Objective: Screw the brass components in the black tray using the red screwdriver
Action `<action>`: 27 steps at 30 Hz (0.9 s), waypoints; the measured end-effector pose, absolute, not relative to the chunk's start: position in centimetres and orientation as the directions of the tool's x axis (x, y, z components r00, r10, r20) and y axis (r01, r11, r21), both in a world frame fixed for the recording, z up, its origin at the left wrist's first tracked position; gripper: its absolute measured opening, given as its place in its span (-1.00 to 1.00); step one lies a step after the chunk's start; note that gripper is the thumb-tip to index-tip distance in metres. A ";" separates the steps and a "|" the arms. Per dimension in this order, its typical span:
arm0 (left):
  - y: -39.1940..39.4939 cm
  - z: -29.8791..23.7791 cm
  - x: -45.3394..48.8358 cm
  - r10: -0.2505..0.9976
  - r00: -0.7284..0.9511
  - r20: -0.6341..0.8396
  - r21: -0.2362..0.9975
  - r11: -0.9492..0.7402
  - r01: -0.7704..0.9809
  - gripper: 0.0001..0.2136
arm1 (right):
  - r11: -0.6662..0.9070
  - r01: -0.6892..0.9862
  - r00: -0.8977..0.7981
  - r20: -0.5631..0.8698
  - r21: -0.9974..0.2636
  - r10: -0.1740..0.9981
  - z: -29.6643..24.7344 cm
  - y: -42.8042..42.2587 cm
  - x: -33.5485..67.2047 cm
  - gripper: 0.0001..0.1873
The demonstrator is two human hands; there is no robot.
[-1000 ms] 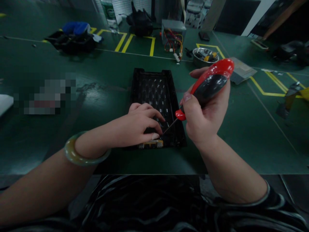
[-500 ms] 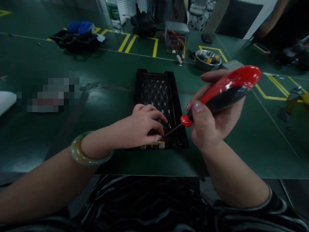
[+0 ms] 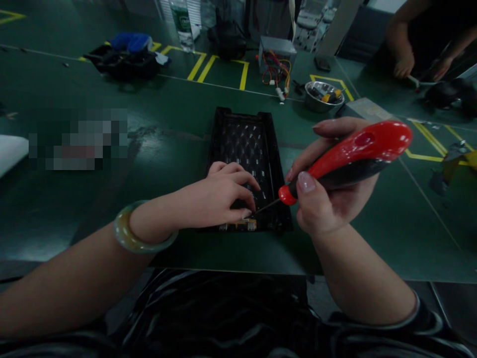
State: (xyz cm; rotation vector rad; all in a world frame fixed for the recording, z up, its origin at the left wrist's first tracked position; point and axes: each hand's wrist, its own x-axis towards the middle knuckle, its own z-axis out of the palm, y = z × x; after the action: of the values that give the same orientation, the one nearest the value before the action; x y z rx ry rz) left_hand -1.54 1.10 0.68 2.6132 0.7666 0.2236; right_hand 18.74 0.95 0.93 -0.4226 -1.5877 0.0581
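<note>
My right hand (image 3: 331, 194) is wrapped round the red and black handle of a screwdriver (image 3: 357, 151). Its thin shaft slopes down and left, with the tip by my left thumb. My left hand (image 3: 219, 196), a bangle (image 3: 130, 226) on its wrist, lies over the near end of a black plastic panel (image 3: 242, 132) with a patterned mesh face. Thumb and index finger are drawn together beside the screwdriver tip; what they hold, if anything, is too small to make out. Just below them, a small circuit board (image 3: 242, 225) with metal connectors sits at the panel's near edge.
Beyond the panel are a power supply (image 3: 278, 52) with loose cables, a metal bowl (image 3: 324, 102) of tools and a phone (image 3: 322, 63). A black tray (image 3: 122, 64) with something blue and a water bottle (image 3: 182, 25) stand back left. Another person's hand (image 3: 404, 64) shows at upper right.
The view has shifted slightly. My hands keep nearly the same pose at the board, and the screwdriver handle sits a little lower. The other person's hands have come into view.
</note>
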 end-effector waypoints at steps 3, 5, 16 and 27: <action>1.1 0.8 -1.5 0.550 0.835 0.033 0.426 -0.763 0.486 -0.86 | 0.938 0.212 0.024 0.961 -0.273 0.275 0.8 1.2 18.6 -0.50; 1.1 0.8 -1.4 0.550 0.834 0.028 0.423 -0.763 0.489 -0.86 | 0.941 0.213 0.048 0.965 -0.262 0.257 0.7 1.2 18.5 -0.52; 1.0 0.7 -1.6 0.530 0.846 0.055 0.422 -0.780 0.461 -0.86 | 0.969 0.093 -0.066 0.969 -0.230 0.236 1.5 0.8 18.2 -0.45; 1.1 0.5 -1.7 0.517 0.854 0.061 0.377 -0.804 0.460 -0.82 | 0.595 -0.250 -0.393 0.642 -0.764 0.658 2.3 -0.5 19.1 -0.61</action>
State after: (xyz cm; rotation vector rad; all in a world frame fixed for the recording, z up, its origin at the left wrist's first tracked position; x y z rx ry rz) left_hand -1.69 1.06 0.47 2.6778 0.7302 0.2281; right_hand 19.08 -0.53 2.32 -0.3390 -1.7106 1.0180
